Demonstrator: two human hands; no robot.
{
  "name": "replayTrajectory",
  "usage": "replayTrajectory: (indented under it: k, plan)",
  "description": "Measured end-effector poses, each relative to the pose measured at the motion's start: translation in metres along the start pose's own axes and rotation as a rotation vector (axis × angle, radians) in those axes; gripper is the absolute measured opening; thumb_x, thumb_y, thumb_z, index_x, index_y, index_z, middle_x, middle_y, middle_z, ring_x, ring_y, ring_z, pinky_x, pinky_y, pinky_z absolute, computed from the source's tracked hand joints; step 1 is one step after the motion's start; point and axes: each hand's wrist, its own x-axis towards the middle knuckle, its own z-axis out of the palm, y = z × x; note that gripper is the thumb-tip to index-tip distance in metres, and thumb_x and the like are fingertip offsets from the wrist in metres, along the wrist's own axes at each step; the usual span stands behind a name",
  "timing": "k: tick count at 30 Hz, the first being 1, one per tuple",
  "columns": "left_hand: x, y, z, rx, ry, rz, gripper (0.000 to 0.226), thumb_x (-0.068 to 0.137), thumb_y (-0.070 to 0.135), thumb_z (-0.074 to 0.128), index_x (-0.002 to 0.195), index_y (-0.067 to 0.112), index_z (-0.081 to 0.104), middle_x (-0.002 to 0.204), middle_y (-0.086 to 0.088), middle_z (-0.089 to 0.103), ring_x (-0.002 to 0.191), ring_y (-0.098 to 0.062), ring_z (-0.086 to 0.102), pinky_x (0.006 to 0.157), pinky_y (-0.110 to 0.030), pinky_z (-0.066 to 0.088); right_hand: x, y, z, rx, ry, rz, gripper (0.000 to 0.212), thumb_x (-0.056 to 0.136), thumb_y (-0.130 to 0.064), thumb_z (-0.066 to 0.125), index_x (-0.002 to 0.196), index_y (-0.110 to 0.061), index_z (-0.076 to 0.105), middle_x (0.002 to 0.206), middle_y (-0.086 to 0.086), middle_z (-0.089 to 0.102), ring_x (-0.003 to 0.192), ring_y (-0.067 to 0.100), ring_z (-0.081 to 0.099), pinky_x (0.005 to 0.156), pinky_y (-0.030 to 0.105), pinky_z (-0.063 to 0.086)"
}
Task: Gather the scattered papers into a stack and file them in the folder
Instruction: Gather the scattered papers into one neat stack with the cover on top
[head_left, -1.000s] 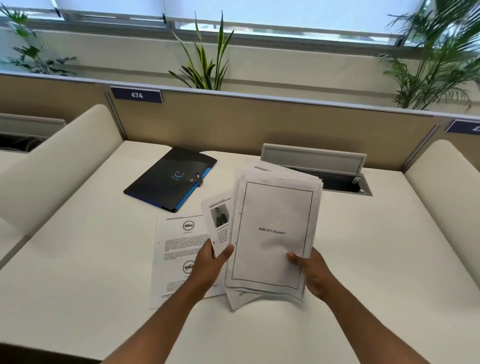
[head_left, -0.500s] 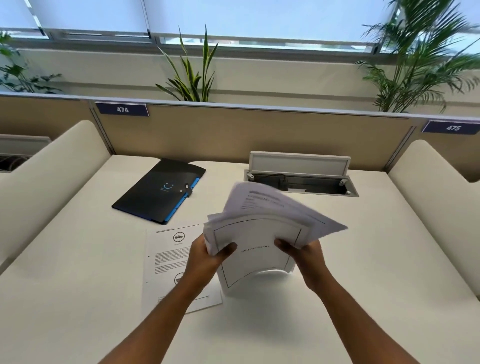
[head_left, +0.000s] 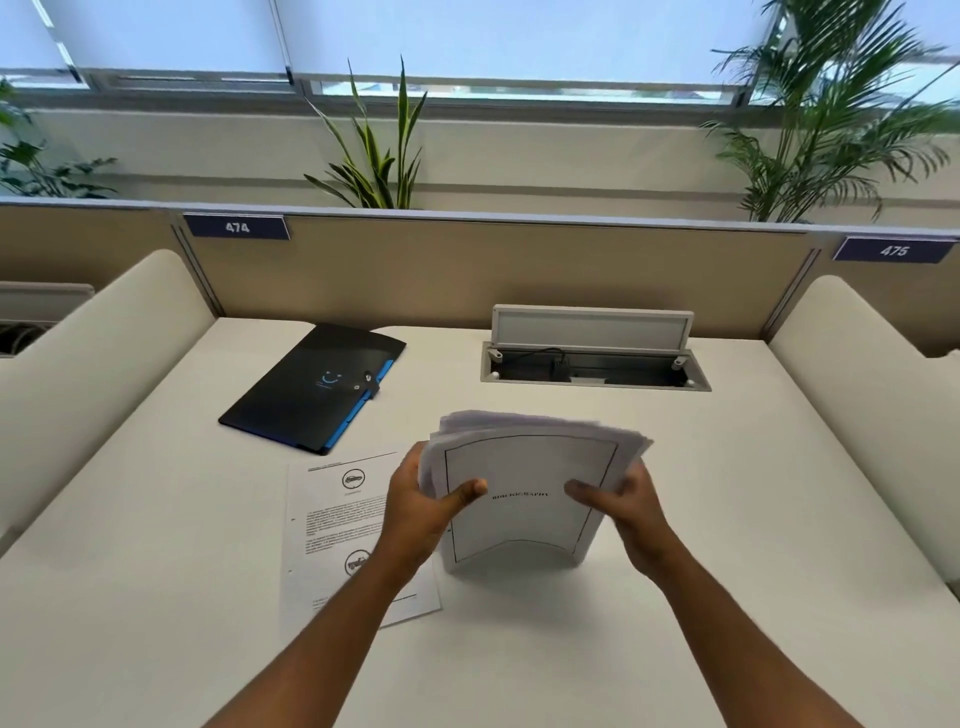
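Observation:
I hold a stack of white papers upright on its lower edge on the desk, the bordered "Bibliography" sheet facing me and bowed. My left hand grips the stack's left side, thumb on the front. My right hand grips the right side the same way. One loose printed sheet lies flat on the desk under my left forearm. The black folder with a blue edge lies closed at the back left, apart from the stack.
A white desk is bounded by cream side dividers and a tan back partition with labels 474 and 475. An open cable hatch with raised lid sits behind the stack. Plants stand beyond the partition.
The fanned, untidy papers have been turned upright and squared together on the desk between both hands. The loose sheet and folder have stayed put.

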Motion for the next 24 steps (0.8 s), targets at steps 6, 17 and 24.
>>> replayTrajectory:
  k: [6, 17, 24]
  plan:
    - [-0.001, -0.003, 0.006, 0.02, 0.072, 0.019, 0.057, 0.056, 0.058, 0.088, 0.105, 0.04, 0.064, 0.102, 0.009, 0.073, 0.093, -0.012, 0.07, 0.071, -0.029, 0.061, -0.001, 0.004, 0.0, -0.011, 0.078, -0.031, 0.06, 0.067, -0.018, 0.092, 0.122, -0.014, 0.067, 0.114, 0.009, 0.076, 0.108, 0.034, 0.072, 0.082, 0.036, 0.062]
    - [-0.004, 0.001, 0.011, -0.107, 0.04, -0.008, 0.05, 0.063, 0.044, 0.09, 0.109, 0.036, 0.071, 0.103, -0.001, 0.076, 0.096, -0.021, 0.073, 0.072, -0.03, 0.06, 0.0, 0.002, 0.011, 0.01, 0.088, -0.048, 0.053, 0.068, -0.013, 0.089, 0.117, -0.013, 0.07, 0.107, 0.006, 0.078, 0.096, 0.021, 0.075, 0.075, 0.029, 0.062]
    - [-0.008, -0.001, 0.018, -0.171, 0.07, -0.058, 0.047, 0.061, 0.044, 0.091, 0.104, 0.036, 0.073, 0.101, -0.002, 0.077, 0.093, -0.021, 0.073, 0.072, -0.028, 0.059, 0.002, 0.006, 0.016, 0.09, 0.145, -0.057, 0.044, 0.068, -0.009, 0.092, 0.108, -0.014, 0.076, 0.106, 0.01, 0.079, 0.095, 0.024, 0.076, 0.076, 0.029, 0.061]
